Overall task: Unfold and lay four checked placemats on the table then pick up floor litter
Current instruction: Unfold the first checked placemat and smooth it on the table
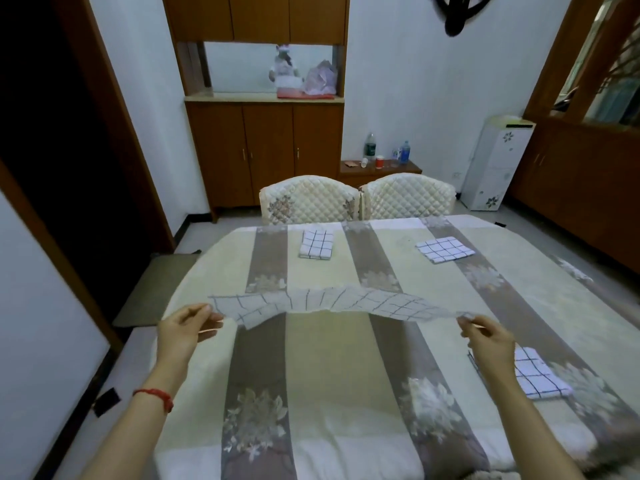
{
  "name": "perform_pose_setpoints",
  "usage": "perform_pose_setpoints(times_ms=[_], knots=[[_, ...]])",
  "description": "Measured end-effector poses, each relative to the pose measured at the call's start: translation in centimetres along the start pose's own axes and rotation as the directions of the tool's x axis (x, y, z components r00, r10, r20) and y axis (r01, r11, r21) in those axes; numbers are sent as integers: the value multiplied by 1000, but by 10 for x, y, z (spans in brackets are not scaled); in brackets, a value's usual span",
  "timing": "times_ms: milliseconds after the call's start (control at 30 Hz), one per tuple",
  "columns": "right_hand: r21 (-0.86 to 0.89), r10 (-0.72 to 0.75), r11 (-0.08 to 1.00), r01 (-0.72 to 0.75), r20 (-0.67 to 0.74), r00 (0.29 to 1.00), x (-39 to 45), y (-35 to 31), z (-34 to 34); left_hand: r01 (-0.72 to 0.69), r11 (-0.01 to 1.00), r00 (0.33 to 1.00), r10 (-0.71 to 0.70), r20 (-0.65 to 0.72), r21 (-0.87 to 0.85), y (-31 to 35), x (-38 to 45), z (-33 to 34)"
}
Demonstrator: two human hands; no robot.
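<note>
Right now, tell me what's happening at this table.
A person is spreading a checked placemat above the table, the left hand and right hand each pinching one end. Three more placemats lie folded on it: far left, far right and near right.

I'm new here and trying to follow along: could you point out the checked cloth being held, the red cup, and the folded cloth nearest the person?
held checked cloth (332, 303): head view, middle.
red cup (380, 162): head view, side.
nearest folded cloth (538, 375): head view, top face.
</note>
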State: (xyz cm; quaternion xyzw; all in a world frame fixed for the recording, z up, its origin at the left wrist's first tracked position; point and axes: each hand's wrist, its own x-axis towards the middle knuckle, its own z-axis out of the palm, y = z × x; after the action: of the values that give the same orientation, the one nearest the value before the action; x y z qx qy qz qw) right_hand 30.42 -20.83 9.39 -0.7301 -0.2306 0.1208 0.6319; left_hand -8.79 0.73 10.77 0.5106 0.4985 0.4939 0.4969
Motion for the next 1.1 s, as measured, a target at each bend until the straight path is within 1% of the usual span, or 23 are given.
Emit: perform_pose_setpoints(times_ms=[167,267,367,467,600,733,767,833,900,1000,1033,1067,1100], knots=[[-92,137,987,-131,71,988,-22,38,-15,132,991,991,-132,15,-12,-44,-26,-15],[-158,214,968,-195,115,970,-28,53,-17,213,977,977,-214,24,28,-68,-37,-22],[-208,269,949,-237,142,953,-31,68,-14,287,955,958,-286,-27,74,-89,-40,-23],[-267,317,926,-267,169,933,-32,83,-9,343,926,939,-337,-67,155,-105,-40,-24],[-379,378,878,-293,174,909,-29,99,-6,404,880,915,-394,-91,251,-125,-38,-26],[-407,445,835,-369,107,889,-19,112,-4,446,836,895,-421,-147,320,-139,-32,-25],[-427,442,825,-369,83,893,-16,112,-2,440,819,898,-407,-167,370,-141,-29,-24],[-484,400,812,-325,56,915,-12,109,6,382,733,923,-338,-186,563,-144,-22,-21],[-521,345,812,-263,67,936,-8,106,22,273,659,958,-256,-132,700,-144,-12,-12],[-561,286,815,-145,171,943,-2,108,56,95,578,986,-167,4,810,-151,8,14],[-579,261,810,-96,208,943,0,111,69,61,566,987,-155,33,822,-154,15,24],[-612,218,790,-27,240,946,2,114,81,51,574,987,-153,46,818,-155,21,34],[-652,169,757,50,269,948,2,118,93,65,588,986,-161,39,806,-155,28,44]])
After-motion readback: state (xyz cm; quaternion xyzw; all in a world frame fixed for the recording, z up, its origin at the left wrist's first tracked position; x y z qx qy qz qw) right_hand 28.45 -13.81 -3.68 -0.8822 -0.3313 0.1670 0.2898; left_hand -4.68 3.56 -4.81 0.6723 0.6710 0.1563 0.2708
